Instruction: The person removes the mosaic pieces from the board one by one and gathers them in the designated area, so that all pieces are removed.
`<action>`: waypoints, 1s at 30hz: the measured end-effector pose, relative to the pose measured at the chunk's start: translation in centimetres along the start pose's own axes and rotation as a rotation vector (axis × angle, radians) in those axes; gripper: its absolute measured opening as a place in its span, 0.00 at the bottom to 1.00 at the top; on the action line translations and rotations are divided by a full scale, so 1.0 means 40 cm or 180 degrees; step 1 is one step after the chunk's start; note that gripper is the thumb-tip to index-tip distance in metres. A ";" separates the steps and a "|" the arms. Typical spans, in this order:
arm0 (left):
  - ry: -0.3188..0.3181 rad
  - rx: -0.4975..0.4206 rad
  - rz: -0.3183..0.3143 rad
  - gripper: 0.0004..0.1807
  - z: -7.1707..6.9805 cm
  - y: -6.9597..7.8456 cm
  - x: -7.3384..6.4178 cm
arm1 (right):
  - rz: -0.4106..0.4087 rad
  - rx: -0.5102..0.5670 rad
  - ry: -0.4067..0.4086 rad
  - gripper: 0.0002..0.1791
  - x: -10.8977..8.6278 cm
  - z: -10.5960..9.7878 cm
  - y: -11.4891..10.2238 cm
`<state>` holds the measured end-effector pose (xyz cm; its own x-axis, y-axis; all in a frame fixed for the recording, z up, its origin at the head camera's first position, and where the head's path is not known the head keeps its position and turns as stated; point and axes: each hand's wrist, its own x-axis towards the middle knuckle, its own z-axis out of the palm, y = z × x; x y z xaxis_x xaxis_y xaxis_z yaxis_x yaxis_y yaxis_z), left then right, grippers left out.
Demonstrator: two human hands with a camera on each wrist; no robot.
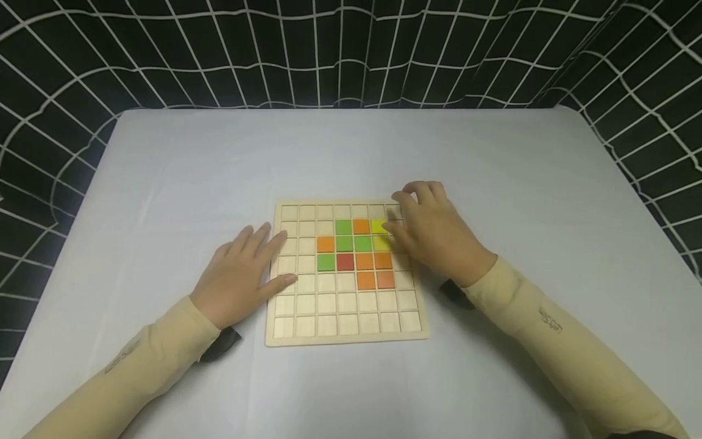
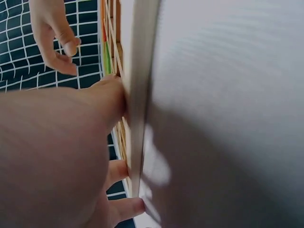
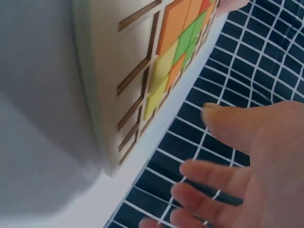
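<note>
A wooden grid board (image 1: 345, 341) lies on the table with coloured square tiles in its middle and upper cells. Among them are a red tile (image 1: 345, 262), a yellow tile (image 1: 379, 227), an orange tile (image 1: 326, 244) and a green tile (image 1: 343, 227). My left hand (image 1: 236, 277) rests at the board's left edge, its thumb (image 2: 111, 95) over the rim and its fingers spread along the side. Over the upper right corner hovers my right hand (image 1: 433, 228). In the right wrist view its thumb (image 3: 228, 123) and loosely bent fingers are apart, with nothing between them.
A white cloth covers the table (image 1: 493, 158) around the board. Dark fabric with a white grid pattern (image 1: 340, 55) hangs behind the table and along both sides. Beige sleeves (image 1: 548, 323) cover both forearms.
</note>
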<state>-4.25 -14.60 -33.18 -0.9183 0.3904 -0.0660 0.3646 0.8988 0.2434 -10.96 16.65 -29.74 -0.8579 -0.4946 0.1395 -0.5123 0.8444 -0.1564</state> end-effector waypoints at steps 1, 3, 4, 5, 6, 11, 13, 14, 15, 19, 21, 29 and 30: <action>0.0020 0.0006 -0.0002 0.41 0.001 -0.002 -0.003 | -0.0062 0.0025 -0.0012 0.22 0.001 0.000 -0.001; 0.0066 0.0019 0.0000 0.40 0.003 -0.005 -0.007 | -0.0198 0.0095 -0.0038 0.17 0.004 0.002 -0.002; 0.0083 0.0020 -0.0003 0.40 0.004 -0.006 -0.009 | -0.0254 0.0128 -0.0058 0.15 0.006 0.003 -0.003; 0.0102 0.0021 0.0000 0.40 0.005 -0.007 -0.010 | -0.0312 0.0157 -0.0079 0.14 0.008 0.006 -0.002; 0.0120 0.0018 0.0005 0.40 0.005 -0.008 -0.011 | -0.0372 0.0182 -0.0102 0.13 0.010 0.009 -0.002; 0.0188 0.0029 0.0029 0.40 0.007 -0.010 -0.013 | -0.0596 0.0233 -0.0205 0.12 0.025 0.027 0.001; 0.0185 0.0012 0.0025 0.40 0.007 -0.010 -0.012 | -0.0651 0.0245 -0.0250 0.11 0.031 0.034 0.002; 0.0177 -0.0003 0.0021 0.40 0.007 -0.010 -0.011 | -0.0666 0.0244 -0.0279 0.11 0.033 0.036 0.002; 0.0174 -0.0019 0.0025 0.40 0.007 -0.009 -0.010 | -0.0685 0.0240 -0.0305 0.10 0.035 0.039 0.003; 0.0219 -0.0030 0.0085 0.40 0.008 -0.006 -0.004 | -0.0745 0.0218 -0.0374 0.10 0.038 0.045 0.004; 0.0266 -0.0011 0.0121 0.40 0.007 -0.005 -0.003 | -0.0770 0.0209 -0.0381 0.10 0.039 0.046 0.005; 0.0285 0.0039 0.0109 0.40 0.002 -0.004 -0.005 | -0.0895 0.0115 -0.0393 0.11 0.045 0.048 0.005; 0.0286 0.0039 0.0106 0.40 0.002 -0.005 -0.005 | -0.0905 0.0112 -0.0399 0.12 0.046 0.048 0.005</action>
<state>-4.14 -14.84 -33.30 -0.9156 0.4010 0.0290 0.3964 0.8882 0.2321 -12.71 15.51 -31.38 -0.6772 -0.7333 0.0611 -0.7316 0.6621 -0.1624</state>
